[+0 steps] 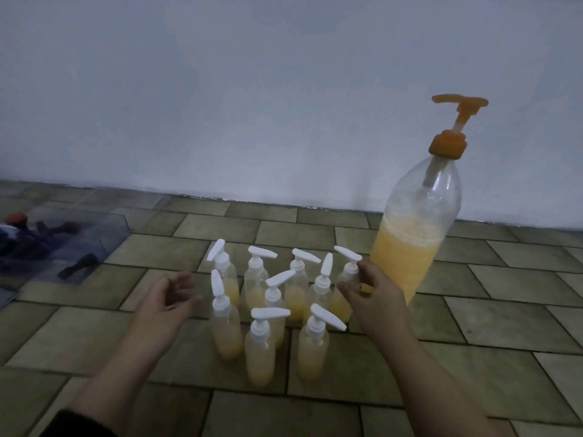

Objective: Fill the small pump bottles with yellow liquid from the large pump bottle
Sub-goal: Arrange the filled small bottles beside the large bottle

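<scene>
Tiled floor (195,228), small pump bottles (274,310) between fingers (362,272)

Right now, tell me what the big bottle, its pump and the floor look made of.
Large pump bottle: clear, thin glossy plastic by the look; the yellow liquid shows through. Orange pump: opaque matte plastic, apparently moulded. Floor: dull olive tiles with dark joints, likely ceramic or stone.

Beside the large pump bottle (419,222), clear glossy plastic with an orange plastic pump, stand small pump bottles (271,313) of translucent plastic (white smooth pumps). Beneath it, matt floor tiles (473,326); behind, a matt painted wall (252,89).
</scene>
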A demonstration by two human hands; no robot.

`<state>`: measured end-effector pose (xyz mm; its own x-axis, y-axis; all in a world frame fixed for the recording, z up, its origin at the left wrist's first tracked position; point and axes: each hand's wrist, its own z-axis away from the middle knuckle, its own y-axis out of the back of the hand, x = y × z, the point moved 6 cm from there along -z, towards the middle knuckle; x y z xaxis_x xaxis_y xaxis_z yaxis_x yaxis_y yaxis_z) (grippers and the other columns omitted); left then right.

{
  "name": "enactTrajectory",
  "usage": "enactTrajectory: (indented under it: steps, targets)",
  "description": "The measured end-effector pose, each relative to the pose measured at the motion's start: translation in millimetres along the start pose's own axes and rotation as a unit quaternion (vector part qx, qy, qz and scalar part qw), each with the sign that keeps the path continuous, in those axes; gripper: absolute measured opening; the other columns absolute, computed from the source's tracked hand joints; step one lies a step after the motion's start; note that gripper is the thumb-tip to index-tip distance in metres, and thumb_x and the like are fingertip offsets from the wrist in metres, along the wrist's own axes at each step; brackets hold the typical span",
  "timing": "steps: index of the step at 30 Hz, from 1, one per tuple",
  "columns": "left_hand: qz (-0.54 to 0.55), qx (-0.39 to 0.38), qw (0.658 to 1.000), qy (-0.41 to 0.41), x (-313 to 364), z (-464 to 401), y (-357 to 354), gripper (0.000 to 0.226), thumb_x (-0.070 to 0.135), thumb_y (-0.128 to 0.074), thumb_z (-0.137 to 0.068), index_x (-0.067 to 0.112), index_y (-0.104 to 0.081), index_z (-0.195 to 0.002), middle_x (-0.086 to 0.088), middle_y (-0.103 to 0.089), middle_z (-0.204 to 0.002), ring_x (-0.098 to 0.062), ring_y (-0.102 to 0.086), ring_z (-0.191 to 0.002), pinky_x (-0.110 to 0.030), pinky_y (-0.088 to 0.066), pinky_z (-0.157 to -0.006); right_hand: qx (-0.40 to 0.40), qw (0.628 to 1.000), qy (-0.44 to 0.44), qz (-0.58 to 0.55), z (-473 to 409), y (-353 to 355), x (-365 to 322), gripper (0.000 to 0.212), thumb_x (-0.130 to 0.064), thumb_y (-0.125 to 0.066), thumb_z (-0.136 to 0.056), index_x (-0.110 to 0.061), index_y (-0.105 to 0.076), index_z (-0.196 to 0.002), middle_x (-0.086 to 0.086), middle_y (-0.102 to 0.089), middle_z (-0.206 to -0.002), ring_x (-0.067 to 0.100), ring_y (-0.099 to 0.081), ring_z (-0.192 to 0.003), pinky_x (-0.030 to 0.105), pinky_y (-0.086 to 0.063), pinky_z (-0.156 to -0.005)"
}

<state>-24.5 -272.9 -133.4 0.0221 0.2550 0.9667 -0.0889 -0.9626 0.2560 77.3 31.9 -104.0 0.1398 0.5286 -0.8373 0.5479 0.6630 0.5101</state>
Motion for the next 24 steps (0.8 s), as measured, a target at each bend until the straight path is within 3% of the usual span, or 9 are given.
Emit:
enactTrajectory:
  steps: [2, 5, 9, 12, 17, 20, 24]
  targets:
    - [0.006, -0.045, 0.999, 0.022, -6, -7, -4, 0.045, 0.002, -0.064, -0.083, 0.014, -0.052, -0.125, 0.000, -0.061, -0.118, -0.019, -0.058, -0.110, -0.030, -0.048, -0.086, 0.004, 0.999, -0.019, -0.027, 4, -1, 4, 0.054, -0.019, -0.069, -0.084, -0.024, -0.049, -0.134, -0.018, -0.052, -0.107, 0.003, -0.048, -0.103, 0.021, -0.042, -0.085]
    - [0.009, -0.097, 0.995, 0.031, -9, -16, -8, 0.053, -0.002, -0.063, -0.083, 0.017, -0.049, -0.131, 0.001, -0.060, -0.123, -0.017, -0.057, -0.114, -0.034, -0.049, -0.091, 0.010, 0.998, -0.036, -0.050, 9, -3, 17, 0.062, -0.014, -0.071, -0.082, -0.032, -0.045, -0.135, -0.023, -0.051, -0.115, 0.002, -0.048, -0.110, 0.025, -0.044, -0.093]
    - [0.016, -0.124, 0.991, 0.040, -8, -18, -19, 0.057, -0.009, -0.057, -0.084, 0.027, -0.048, -0.127, 0.011, -0.061, -0.113, -0.010, -0.058, -0.108, -0.022, -0.049, -0.076, -0.007, 0.995, -0.072, -0.063, 15, -13, 35, 0.065, -0.011, -0.072, -0.081, -0.028, -0.044, -0.137, -0.017, -0.053, -0.115, 0.004, -0.050, -0.108, 0.017, -0.042, -0.084]
    - [0.006, -0.123, 0.992, 0.029, -4, -16, -27, 0.057, -0.006, -0.058, -0.085, 0.027, -0.045, -0.129, 0.019, -0.058, -0.104, 0.003, -0.055, -0.095, -0.016, -0.045, -0.068, -0.018, 0.993, -0.084, -0.078, 13, -20, 44, 0.063, -0.014, -0.072, -0.082, -0.026, -0.044, -0.137, -0.009, -0.057, -0.122, 0.010, -0.052, -0.113, 0.026, -0.045, -0.089]
    - [-0.070, -0.112, 0.991, -0.002, -1, -24, -35, 0.052, 0.000, -0.060, -0.086, 0.025, -0.047, -0.130, 0.021, -0.054, -0.097, 0.006, -0.052, -0.086, -0.011, -0.041, -0.059, -0.036, 0.992, -0.091, -0.076, 3, -28, 52, 0.052, -0.016, -0.071, -0.082, -0.022, -0.051, -0.129, -0.005, -0.062, -0.120, 0.016, -0.058, -0.110, 0.032, -0.051, -0.087]
    - [-0.103, -0.099, 0.990, -0.020, 0, -31, -38, 0.047, -0.004, -0.057, -0.088, 0.010, -0.046, -0.131, 0.012, -0.055, -0.097, -0.012, -0.057, -0.095, -0.010, -0.042, -0.062, -0.045, 0.993, -0.076, -0.073, -4, -32, 50, 0.043, -0.011, -0.068, -0.084, -0.029, -0.051, -0.119, -0.013, -0.062, -0.111, 0.012, -0.058, -0.107, 0.022, -0.048, -0.080]
    - [-0.113, -0.099, 0.988, -0.038, 4, -46, -44, 0.038, -0.004, -0.060, -0.085, 0.013, -0.049, -0.117, 0.010, -0.059, -0.096, 0.004, -0.053, -0.081, -0.004, -0.045, -0.061, -0.062, 0.994, -0.059, -0.067, -20, -38, 41, 0.036, -0.010, -0.063, -0.087, -0.024, -0.052, -0.119, -0.014, -0.060, -0.106, 0.009, -0.056, -0.104, 0.014, -0.044, -0.071]
